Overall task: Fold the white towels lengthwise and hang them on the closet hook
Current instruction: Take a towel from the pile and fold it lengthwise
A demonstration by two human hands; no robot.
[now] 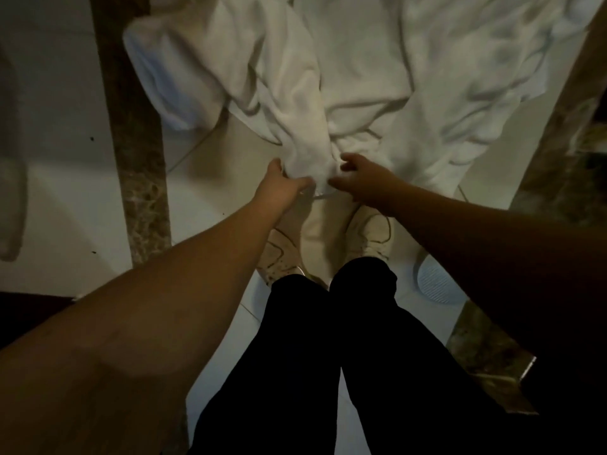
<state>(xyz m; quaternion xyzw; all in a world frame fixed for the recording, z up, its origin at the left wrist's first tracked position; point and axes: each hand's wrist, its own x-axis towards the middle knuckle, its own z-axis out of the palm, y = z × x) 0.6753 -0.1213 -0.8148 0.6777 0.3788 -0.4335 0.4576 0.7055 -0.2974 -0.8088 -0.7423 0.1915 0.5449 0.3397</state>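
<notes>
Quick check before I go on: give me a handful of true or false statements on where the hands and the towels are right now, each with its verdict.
1. The left hand grips the near end of a bunched white towel. True.
2. The right hand is down by the person's side, away from the towels. False: it reaches forward right beside that gripped end, fingers curled at the fabric.
3. A second white towel lies spread and rumpled on the right. True.
4. The gripped towel is already folded flat lengthwise. False: it is bunched and creased.
5. The person is barefoot. False: light shoes show below the hands.
</notes>
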